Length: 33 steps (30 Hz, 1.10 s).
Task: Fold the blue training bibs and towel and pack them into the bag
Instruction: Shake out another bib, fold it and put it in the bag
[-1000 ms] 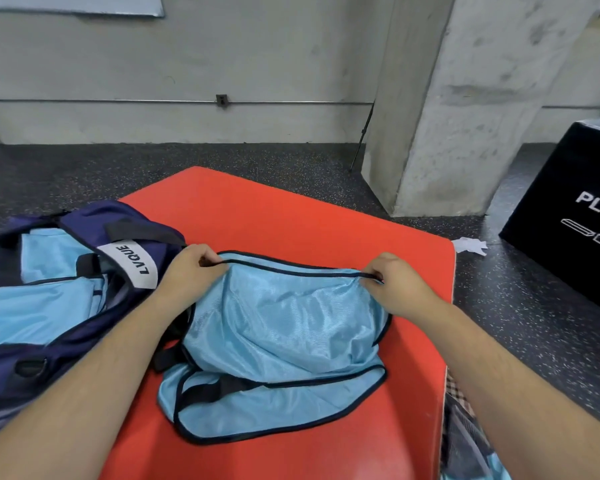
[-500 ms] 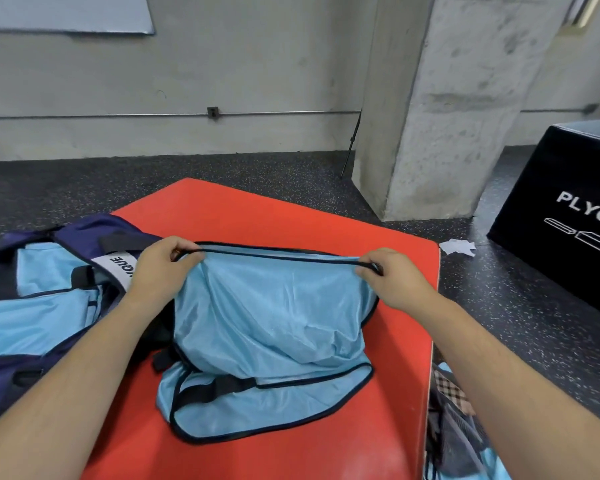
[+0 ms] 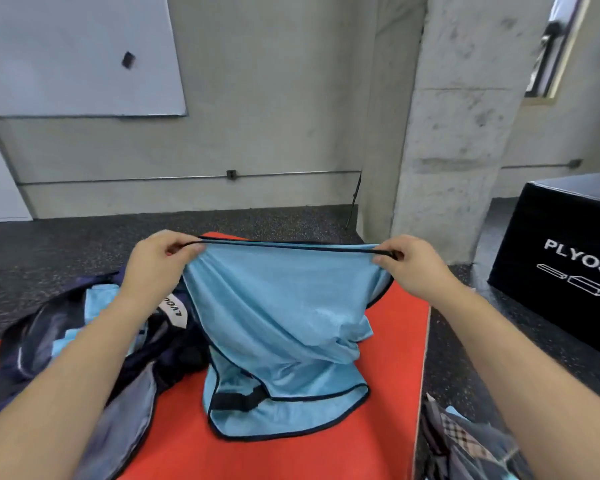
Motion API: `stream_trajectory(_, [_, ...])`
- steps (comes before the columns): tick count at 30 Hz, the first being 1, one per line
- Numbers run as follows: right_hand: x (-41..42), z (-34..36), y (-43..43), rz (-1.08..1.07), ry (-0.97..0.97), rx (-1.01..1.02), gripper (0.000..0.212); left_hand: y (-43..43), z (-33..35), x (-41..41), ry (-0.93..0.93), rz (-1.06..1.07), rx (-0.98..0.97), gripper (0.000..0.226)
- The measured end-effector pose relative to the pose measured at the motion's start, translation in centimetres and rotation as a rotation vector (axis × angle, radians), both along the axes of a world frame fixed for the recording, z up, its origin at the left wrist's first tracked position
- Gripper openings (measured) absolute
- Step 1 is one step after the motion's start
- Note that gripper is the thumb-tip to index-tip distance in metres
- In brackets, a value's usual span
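A light blue training bib point(image 3: 278, 317) with black trim hangs over the red mat point(image 3: 388, 393), its lower part still bunched on the mat. My left hand point(image 3: 156, 265) pinches the top edge at its left corner. My right hand point(image 3: 409, 268) pinches the same edge at its right corner, so the trim is stretched taut between them. The navy bag point(image 3: 66, 348) lies open at the left, with light blue fabric point(image 3: 101, 299) inside it and a white label near my left wrist.
A concrete pillar point(image 3: 458, 133) stands behind the mat on the right. A black plyo box point(image 3: 561, 258) sits at the far right on the dark speckled floor point(image 3: 66, 244). Checked and blue cloth point(image 3: 465, 445) lies at the bottom right beside the mat.
Both hands have lifted the bib's top edge up off the mat and pulled it tighter. The camera has tilted upward, showing more wall.
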State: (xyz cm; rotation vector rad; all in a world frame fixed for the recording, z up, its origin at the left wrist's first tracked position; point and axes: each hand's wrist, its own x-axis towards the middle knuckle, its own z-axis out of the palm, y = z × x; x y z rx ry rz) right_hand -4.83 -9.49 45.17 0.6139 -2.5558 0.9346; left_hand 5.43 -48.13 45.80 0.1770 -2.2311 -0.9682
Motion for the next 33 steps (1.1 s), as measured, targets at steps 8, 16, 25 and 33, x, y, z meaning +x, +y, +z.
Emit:
stream_trajectory(8, [3.3, 12.5, 1.2, -0.053, 0.072, 0.046, 0.014, 0.0, 11.6, 2.5, 0.070, -0.083, 0.001, 0.013])
stream_trajectory(16, [6.4, 22.7, 1.6, -0.041, 0.141, -0.175, 0.003, -0.6, 20.1, 5.6, 0.129, -0.110, -0.002, 0.011])
stream_trajectory(25, [7.4, 24.4, 3.8, -0.088, 0.131, -0.010, 0.018, -0.4, 22.5, 7.9, 0.084, -0.024, -0.092, 0.015])
stream_trajectory(33, [7.9, 19.9, 4.1, -0.122, 0.049, 0.201, 0.020, 0.2, 19.3, 8.9, -0.120, -0.002, -0.131, 0.033])
